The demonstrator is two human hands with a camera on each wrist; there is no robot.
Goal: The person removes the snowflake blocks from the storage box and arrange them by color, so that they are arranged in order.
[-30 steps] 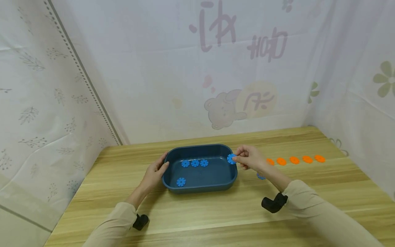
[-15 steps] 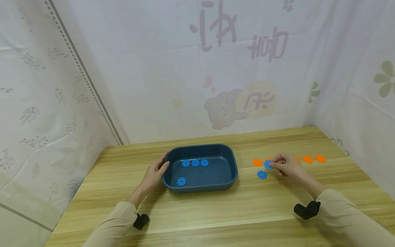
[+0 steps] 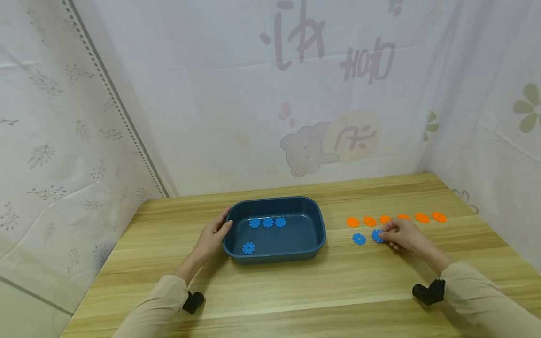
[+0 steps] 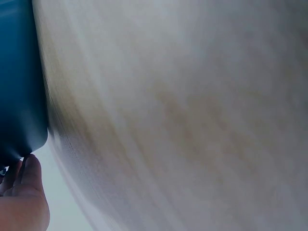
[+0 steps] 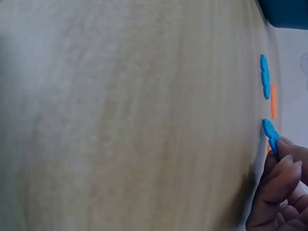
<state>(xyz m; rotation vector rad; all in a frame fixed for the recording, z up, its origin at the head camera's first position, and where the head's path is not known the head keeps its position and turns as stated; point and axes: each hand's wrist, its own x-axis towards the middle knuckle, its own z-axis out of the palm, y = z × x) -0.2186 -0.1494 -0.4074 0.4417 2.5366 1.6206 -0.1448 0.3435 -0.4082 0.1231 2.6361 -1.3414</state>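
My left hand point(image 3: 212, 236) grips the left end of a dark blue plastic tray point(image 3: 274, 257), thumb at the rim. The left wrist view catches only the tray's corner point(image 4: 21, 86) and part of the hand. Inside lie blue notched discs: a row of three with its middle disc point(image 3: 268, 223), and a single disc point(image 3: 249, 248) near the front left. To the right of the tray, my right hand point(image 3: 403, 234) pinches a blue notched disc point(image 3: 377, 236) by its edge, tilted, low over the table. Left of it, another blue disc point(image 3: 359, 239) lies flat.
Behind the right hand runs a row of several orange notched discs point(image 3: 369, 221), partly covered by the fingers. All of this stands on a wood-grain table point(image 3: 296, 295). A printed white curtain point(image 3: 220, 117) hangs behind and at both sides.
My right hand has moved right from the tray's right rim to the table in front of the orange row, bringing the blue disc along and lowering it. The left hand and tray stay put.
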